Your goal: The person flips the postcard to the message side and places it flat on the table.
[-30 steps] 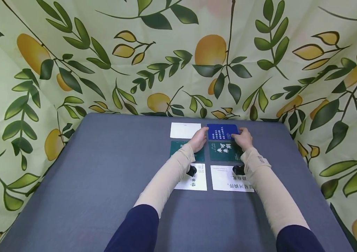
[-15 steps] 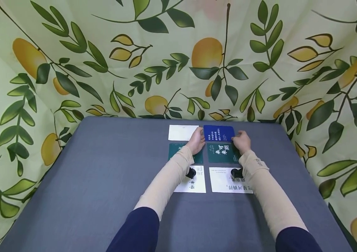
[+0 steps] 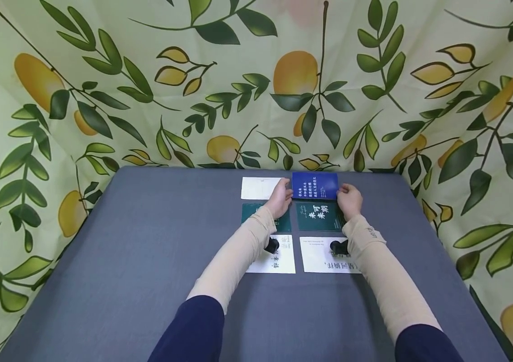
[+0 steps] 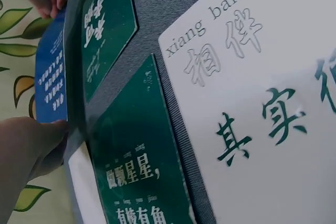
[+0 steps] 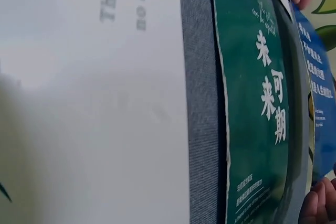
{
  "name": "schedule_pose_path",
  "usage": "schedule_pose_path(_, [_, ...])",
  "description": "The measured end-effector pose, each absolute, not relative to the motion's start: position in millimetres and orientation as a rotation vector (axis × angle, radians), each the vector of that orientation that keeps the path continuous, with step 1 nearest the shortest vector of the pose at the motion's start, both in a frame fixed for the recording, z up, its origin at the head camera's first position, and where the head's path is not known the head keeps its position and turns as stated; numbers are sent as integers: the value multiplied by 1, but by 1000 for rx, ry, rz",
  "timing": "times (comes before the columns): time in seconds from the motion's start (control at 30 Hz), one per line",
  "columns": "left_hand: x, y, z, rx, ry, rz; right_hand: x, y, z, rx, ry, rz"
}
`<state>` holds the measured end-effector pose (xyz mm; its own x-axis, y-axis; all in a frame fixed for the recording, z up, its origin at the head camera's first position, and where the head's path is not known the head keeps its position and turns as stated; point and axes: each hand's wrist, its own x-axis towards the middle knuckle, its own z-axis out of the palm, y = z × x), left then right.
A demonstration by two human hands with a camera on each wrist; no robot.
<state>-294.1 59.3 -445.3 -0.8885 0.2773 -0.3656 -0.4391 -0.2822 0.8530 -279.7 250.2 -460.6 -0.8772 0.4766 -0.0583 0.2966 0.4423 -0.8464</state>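
Observation:
Both hands hold a thin blue card (image 3: pixel 314 186) with white lettering by its two sides, at the far part of the table. On its left side the left hand (image 3: pixel 280 199) pinches the edge, thumb towards me. The right hand (image 3: pixel 350 201) pinches the opposite edge. In the left wrist view, the blue card (image 4: pixel 51 72) is tilted up off the table, with a gap to the green card (image 4: pixel 107 27). The same raised, slightly bowed blue card (image 5: pixel 321 87) appears in the right wrist view. Its back is hidden.
A white card (image 3: pixel 258 188) lies left of the blue one. Nearer are a green card (image 3: pixel 317 216) and another green card (image 3: pixel 250 211), partly under the left arm. Two white lettered cards, left (image 3: pixel 285 254) and right (image 3: pixel 315 254), lie nearest. A printed curtain (image 3: pixel 220 115) stands behind the table (image 3: pixel 147 241).
The blue card lay flat; now it is raised and tilted up between both hands. The left hand has moved onto its left edge, and the right hand has shifted slightly.

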Motion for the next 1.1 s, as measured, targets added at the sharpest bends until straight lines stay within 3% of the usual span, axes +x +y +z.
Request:
schedule_pose_path(0.57, [-293,51,-437,20,2198,1817,-276,249,-460,-647,-2363,1459])
schedule_pose_path(1.1, [-289,45,-439,70,2192,1791,-271,240,-461,-667,-2302,1529])
